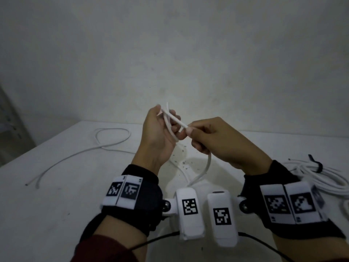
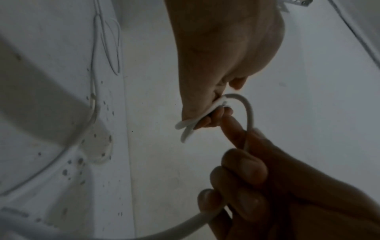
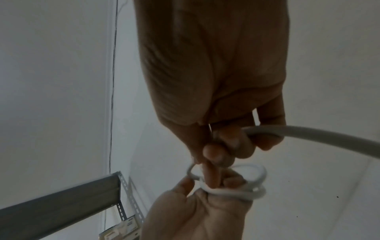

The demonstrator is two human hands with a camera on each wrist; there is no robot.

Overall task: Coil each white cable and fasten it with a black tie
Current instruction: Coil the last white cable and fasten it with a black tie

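Left hand (image 1: 160,129) holding small loops of white cable (image 1: 171,120) above worktop (image 1: 56,186); right hand (image 1: 217,140) pinching the feed. Risk: loose loops springing off fingers if pulled hard.

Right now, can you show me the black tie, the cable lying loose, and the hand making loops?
black tie (image 1: 318,166), head view, its wrapped band.
loose cable (image 1: 113,130), head view, its far loop.
left hand (image 1: 158,133), head view, its palm.

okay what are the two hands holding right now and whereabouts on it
Both hold one white cable. The left hand grips the small loops already wound at its end; the right hand pinches the free run just beyond those loops.
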